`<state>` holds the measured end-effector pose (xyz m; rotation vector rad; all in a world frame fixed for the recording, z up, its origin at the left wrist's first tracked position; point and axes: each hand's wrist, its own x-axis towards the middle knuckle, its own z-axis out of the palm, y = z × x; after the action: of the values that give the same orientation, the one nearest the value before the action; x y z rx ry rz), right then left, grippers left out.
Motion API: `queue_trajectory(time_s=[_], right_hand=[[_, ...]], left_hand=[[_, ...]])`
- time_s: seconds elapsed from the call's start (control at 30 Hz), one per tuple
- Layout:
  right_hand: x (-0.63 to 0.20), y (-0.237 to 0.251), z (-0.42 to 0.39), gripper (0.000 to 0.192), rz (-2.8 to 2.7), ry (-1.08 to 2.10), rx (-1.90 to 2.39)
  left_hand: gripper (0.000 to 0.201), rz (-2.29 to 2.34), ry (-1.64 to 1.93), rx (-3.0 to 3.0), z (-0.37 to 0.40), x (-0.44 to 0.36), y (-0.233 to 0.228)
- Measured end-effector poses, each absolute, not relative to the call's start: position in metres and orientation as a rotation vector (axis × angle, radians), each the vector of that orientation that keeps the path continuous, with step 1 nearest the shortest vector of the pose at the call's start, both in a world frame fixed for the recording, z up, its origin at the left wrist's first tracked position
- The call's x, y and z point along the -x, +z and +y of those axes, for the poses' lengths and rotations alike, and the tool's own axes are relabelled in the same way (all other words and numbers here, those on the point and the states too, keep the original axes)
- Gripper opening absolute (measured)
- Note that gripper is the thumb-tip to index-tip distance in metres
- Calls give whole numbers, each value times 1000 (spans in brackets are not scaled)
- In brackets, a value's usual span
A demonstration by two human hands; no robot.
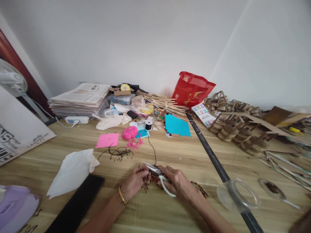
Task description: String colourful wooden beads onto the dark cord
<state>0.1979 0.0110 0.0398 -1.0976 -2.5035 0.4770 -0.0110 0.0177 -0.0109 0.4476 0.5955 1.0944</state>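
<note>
The right hand (178, 183) grips white-handled scissors (157, 176), blades pointing to ten o'clock. The left hand (134, 182) pinches a beaded piece (152, 180) at the blades, low on the worktop (170, 152). A dark cord (153, 149) runs toward twelve o'clock to a spool (148, 125); pink yarn (129, 132) lies at eleven.

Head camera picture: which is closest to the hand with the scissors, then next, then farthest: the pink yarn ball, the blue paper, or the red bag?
From the right hand:
1. Pink yarn ball, ahead and to the left.
2. Blue paper, straight ahead, farther back.
3. Red bag, at the wall.
</note>
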Motion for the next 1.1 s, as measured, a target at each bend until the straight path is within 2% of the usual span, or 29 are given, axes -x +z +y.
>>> queue_trajectory(time_s=[0.2,0.43,0.63,0.8,1.1], right_hand=[[-200,32,18,39,-2161,646,1103],[-199,32,21,43,-1956,922,1146],[-199,36,17,60,-1731,1611,921],[-201,33,12,60,-1652,1987,727],[-201,33,9,56,-1651,2050,863]], left_hand=[[26,599,1081,-462,18,10,-11],[22,599,1103,-434,20,11,-16],[16,565,1138,-385,19,13,-13],[14,530,1170,-338,20,14,-12],[13,519,1189,-316,22,15,-12]])
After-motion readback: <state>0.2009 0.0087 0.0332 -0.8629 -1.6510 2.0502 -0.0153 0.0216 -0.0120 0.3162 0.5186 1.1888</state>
